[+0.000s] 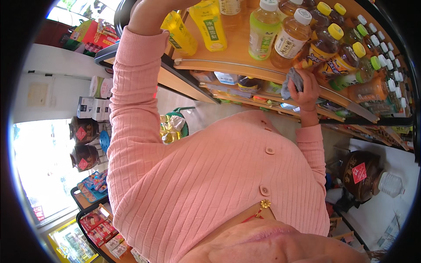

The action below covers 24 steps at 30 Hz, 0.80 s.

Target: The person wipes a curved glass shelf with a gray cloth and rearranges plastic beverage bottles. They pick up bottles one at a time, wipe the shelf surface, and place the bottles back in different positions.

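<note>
My right hand (306,88) grips a crumpled grey cloth (293,82) against the front edge of the wooden shelf (236,49). Just behind the cloth stand a tea bottle with a white cap (292,39) and dark bottles with yellow caps (318,46). On the other side, my left hand (164,4) reaches up past the shelf's left end. Only its wrist and a part of the hand show; the fingers are cut off by the top edge. Two yellow drink bottles (210,28) stand nearest to it. A bottle with a green label (264,31) stands between the hands.
Several more bottles crowd the shelf's right end (378,62). Packaged goods (227,78) sit on lower tiers. Brown jars (360,174) stand at right, with similar jars (84,131) at left. A green basket (179,123) holds oil bottles. Boxed goods (98,227) lie at lower left.
</note>
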### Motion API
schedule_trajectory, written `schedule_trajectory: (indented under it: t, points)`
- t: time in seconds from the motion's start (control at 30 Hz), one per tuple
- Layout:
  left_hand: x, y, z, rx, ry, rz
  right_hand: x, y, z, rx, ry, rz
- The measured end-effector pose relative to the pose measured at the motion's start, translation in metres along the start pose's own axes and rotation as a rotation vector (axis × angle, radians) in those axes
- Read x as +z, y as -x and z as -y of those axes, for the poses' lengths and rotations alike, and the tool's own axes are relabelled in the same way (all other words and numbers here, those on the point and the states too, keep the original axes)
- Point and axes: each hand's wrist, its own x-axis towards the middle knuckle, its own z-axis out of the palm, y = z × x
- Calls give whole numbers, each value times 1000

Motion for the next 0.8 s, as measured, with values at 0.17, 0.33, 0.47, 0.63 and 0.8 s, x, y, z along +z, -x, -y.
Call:
schedule_trajectory:
  t: [0.17,0.33,0.47,0.63,0.8]
  points:
    - [13,-10,-13,20,-2,-23,0,0,1,4,-17,-1]
    - [29,-14,-6,80,-2,-85,0,0,1,-6,-13,8]
    - [26,-17,-14,80,-19,-52,2,2,-1,-3,-3,2]
    - [29,-21,-15,129,17,-63,3,1,-1,-17,6,-12]
    - [31,-17,-19,58,15,-69,4,0,0,-20,15,-18]
